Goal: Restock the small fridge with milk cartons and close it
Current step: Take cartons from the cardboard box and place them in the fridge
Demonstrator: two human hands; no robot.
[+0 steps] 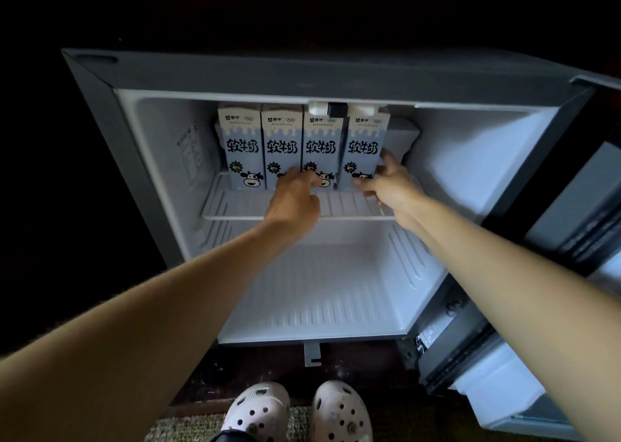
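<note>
Four blue-white milk cartons [240, 145] upright in row on shelf [235, 206]; fridge [302, 75] open.

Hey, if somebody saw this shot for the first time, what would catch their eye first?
The lit white fridge glows out of a dark room, with four milk cartons lined up at the back of its upper shelf. Both arms reach in: the left hand touches the foot of the row, and the right hand holds the lower corner of the rightmost carton. Its door stands open on the right.
</note>
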